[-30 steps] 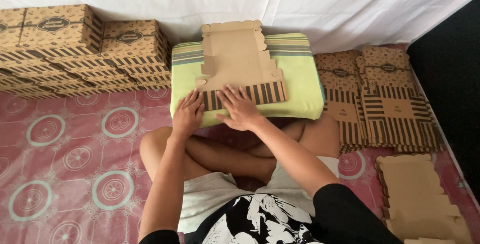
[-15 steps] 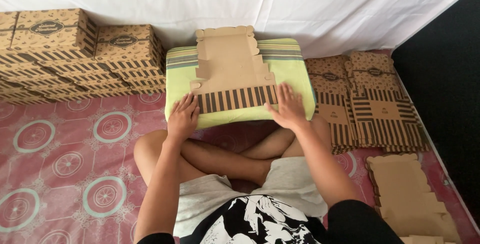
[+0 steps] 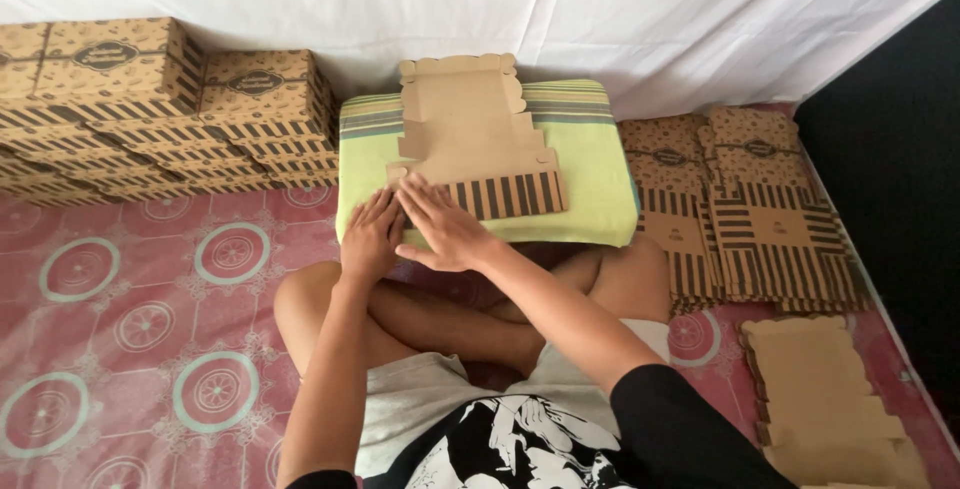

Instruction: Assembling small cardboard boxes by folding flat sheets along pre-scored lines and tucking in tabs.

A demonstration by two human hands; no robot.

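Centrally, your left hand (image 3: 370,236) and right hand (image 3: 443,226) lie flat with fingers spread, side by side and gripping nothing, pressed on the near left corner of the flat cardboard box blank (image 3: 472,139), which rests on the green striped cushion (image 3: 600,189) in front of your crossed legs. To your left stand stacked folded boxes (image 3: 150,99) on the pink patterned floor mat (image 3: 120,299); to your right lie piles of flat printed blanks (image 3: 760,209) and plain brown blanks (image 3: 830,399).

Patterned mat (image 3: 150,319) under boxes (image 3: 150,109), cushion (image 3: 600,189).
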